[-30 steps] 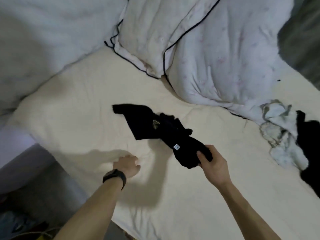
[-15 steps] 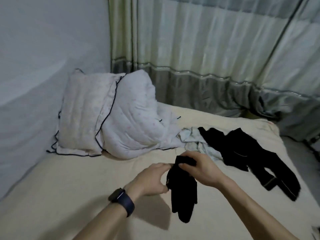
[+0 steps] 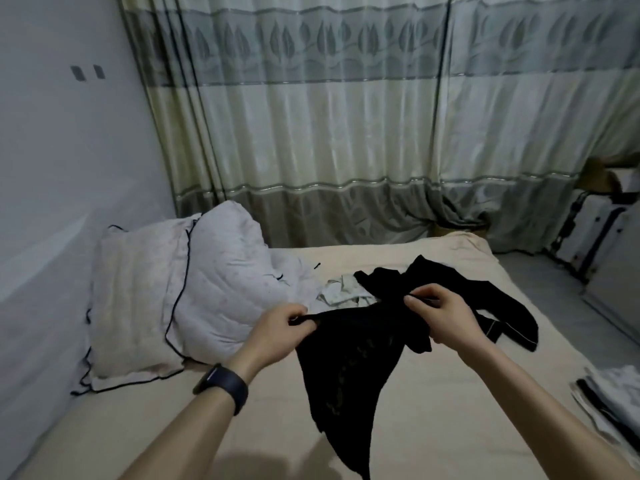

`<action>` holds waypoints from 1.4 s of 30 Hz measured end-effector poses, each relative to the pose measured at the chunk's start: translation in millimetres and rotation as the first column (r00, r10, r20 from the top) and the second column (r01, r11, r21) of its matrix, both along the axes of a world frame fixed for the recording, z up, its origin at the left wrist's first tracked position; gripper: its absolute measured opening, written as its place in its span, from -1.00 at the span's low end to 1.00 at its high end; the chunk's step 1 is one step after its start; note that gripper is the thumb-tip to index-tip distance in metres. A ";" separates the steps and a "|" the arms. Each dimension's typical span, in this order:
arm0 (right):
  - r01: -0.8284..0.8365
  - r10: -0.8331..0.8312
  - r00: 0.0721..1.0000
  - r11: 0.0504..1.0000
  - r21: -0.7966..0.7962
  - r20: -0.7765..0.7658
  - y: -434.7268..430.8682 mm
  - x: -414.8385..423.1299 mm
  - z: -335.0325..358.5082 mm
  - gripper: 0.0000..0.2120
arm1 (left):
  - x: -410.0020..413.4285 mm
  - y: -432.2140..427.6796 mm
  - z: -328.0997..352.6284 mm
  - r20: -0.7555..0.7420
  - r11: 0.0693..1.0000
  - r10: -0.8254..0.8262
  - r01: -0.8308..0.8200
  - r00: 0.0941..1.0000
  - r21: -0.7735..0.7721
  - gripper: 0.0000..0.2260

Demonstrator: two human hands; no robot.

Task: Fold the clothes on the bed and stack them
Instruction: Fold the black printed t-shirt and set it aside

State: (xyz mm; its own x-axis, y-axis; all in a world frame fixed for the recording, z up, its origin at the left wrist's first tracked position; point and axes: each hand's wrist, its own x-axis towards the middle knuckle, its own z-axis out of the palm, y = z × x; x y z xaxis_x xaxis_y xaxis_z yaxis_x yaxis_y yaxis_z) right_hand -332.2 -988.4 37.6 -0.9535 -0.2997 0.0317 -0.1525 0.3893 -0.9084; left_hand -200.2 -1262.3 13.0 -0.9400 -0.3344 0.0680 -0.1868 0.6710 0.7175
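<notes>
A black garment (image 3: 349, 368) hangs in the air over the cream bed (image 3: 433, 410), spread between my two hands. My left hand (image 3: 280, 332) pinches its upper left edge. My right hand (image 3: 441, 318) pinches the upper right edge, where the cloth bunches. Behind it on the bed lies another black garment (image 3: 485, 292) with pale piping, and a crumpled light grey-white garment (image 3: 341, 289) beside it. At the right edge sits a stack of folded light clothes (image 3: 613, 396).
A white quilt and pillow (image 3: 180, 299) with dark piping are heaped at the left against the wall. Curtains (image 3: 346, 133) hang behind the bed. White furniture (image 3: 595, 240) stands on the floor at the far right.
My hands have moved apart, so the black garment that hung bunched now spreads between them. My view has lifted further, showing more curtain and the room's right side.
</notes>
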 end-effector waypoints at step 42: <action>0.180 0.229 0.738 0.839 0.514 -0.634 -147.7 87.7 134.5 -0.86 | 68.6 -109.2 216.7 0.181 0.815 -0.171 0.242 0.968 -0.527 -0.83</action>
State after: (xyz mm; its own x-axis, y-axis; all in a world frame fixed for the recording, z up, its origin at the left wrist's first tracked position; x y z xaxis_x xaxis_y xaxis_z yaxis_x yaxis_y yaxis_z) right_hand -244.5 -1136.1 172.1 -0.7377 -0.4858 0.4689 -0.6325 0.7401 -0.2284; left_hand -131.5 -1371.5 229.7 -0.9953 -0.0740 0.0625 -0.0595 0.9761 0.2089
